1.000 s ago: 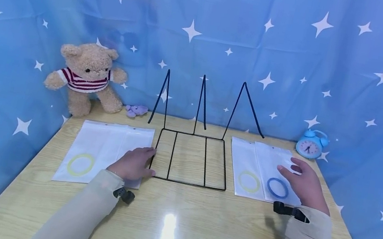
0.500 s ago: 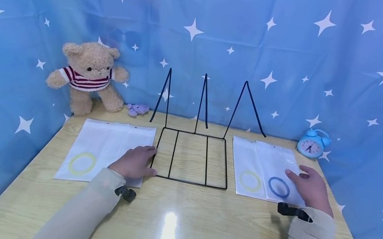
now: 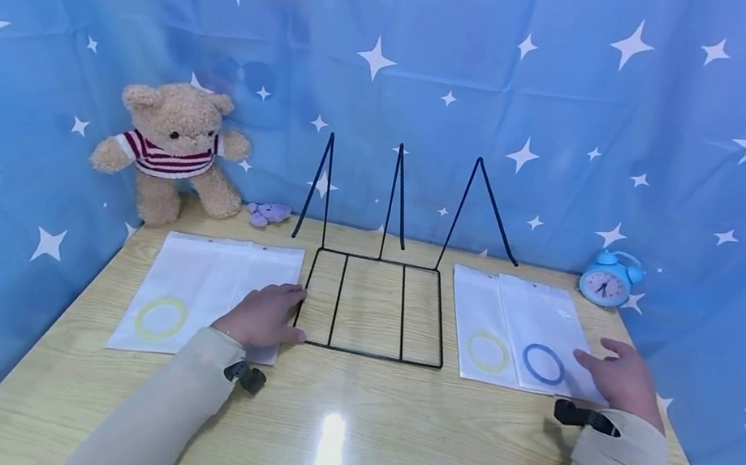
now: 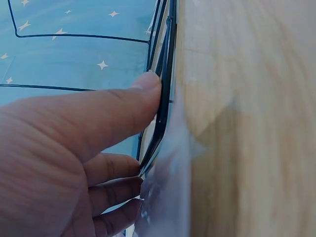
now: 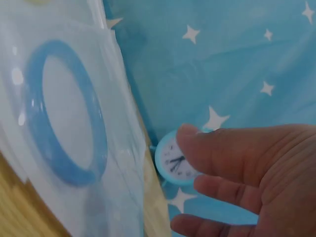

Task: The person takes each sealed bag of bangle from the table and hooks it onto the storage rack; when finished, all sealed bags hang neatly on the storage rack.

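Observation:
A black wire rack (image 3: 363, 353) with three tall peaked loops stands mid-table. My left hand (image 3: 261, 315) touches its left front corner, thumb and fingertips against the wire. In the left wrist view, the fingers (image 4: 111, 168) are fairly straight beside the wire. Under that hand lie flat white translucent pouches; one pouch (image 3: 188, 276) has a yellow ring (image 3: 161, 320). To the right, my right hand (image 3: 624, 377) hovers by the edge of another pouch (image 3: 536, 317) with a blue ring (image 3: 543, 364). Nothing is between its spread thumb and fingers in the right wrist view.
A pouch with a pale yellow ring (image 3: 488, 352) lies beside the blue-ringed one. A teddy bear (image 3: 173, 141) and a small purple toy (image 3: 268, 214) are at the back left. A blue alarm clock (image 3: 607, 280) stands back right, before the starry curtain (image 3: 477, 52).
My right hand has drawn away to the right and slightly toward me, from over the blue-ringed pouch to its edge. The left hand stays at the rack's corner.

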`<state>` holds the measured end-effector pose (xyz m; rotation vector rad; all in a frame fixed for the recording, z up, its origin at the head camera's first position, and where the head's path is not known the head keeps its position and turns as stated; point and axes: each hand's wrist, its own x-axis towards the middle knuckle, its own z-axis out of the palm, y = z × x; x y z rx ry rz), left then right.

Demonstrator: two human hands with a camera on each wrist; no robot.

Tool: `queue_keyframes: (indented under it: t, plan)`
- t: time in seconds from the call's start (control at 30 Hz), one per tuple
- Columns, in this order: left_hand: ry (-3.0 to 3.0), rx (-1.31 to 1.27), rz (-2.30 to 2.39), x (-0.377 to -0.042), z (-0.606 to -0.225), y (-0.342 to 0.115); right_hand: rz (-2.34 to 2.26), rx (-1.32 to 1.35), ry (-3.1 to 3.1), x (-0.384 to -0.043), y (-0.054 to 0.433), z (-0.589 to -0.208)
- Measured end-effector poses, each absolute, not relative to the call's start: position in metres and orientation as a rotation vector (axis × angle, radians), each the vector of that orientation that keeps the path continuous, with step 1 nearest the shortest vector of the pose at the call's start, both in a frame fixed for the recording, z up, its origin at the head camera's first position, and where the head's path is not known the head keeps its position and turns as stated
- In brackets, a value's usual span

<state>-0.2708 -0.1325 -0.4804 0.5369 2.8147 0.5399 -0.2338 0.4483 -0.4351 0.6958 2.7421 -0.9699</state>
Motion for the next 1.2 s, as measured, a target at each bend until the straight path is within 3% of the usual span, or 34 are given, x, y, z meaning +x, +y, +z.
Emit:
queue_keyframes:
  t: [0.43, 1.2]
  plan:
    - [2.817, 0.515, 0.572, -0.272, -0.482, -0.132, -0.82, 0.707, 2.671, -0.23, 0.452, -0.443]
    - [2.822, 0.52, 0.57, -0.269, -0.476, -0.132, -0.961, 0.805, 2.59, -0.236, 0.455, -0.457]
